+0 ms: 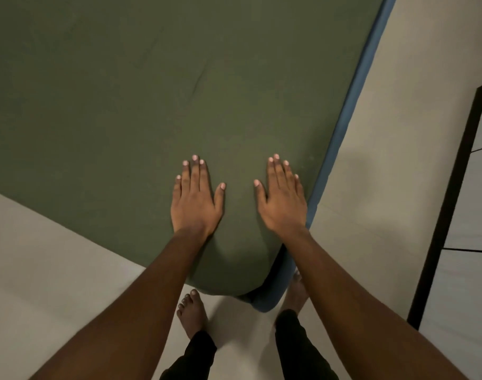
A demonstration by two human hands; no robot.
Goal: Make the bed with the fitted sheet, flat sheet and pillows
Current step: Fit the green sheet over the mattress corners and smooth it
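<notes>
An olive-green fitted sheet (pixel 152 100) is stretched over the mattress and fills most of the view. It wraps the near corner, where the blue mattress side (pixel 352 113) shows along the right edge. My left hand (pixel 196 198) lies flat on the sheet close to that corner, fingers straight. My right hand (pixel 282 198) presses flat beside it, near the right edge. A faint crease runs across the sheet farther up. No flat sheet or pillows are in view.
Pale floor (pixel 399 160) runs along the right side and in front of the bed. A dark-framed door or wardrobe panel (pixel 451 187) stands at the far right. My bare feet (pixel 192 314) stand at the mattress corner.
</notes>
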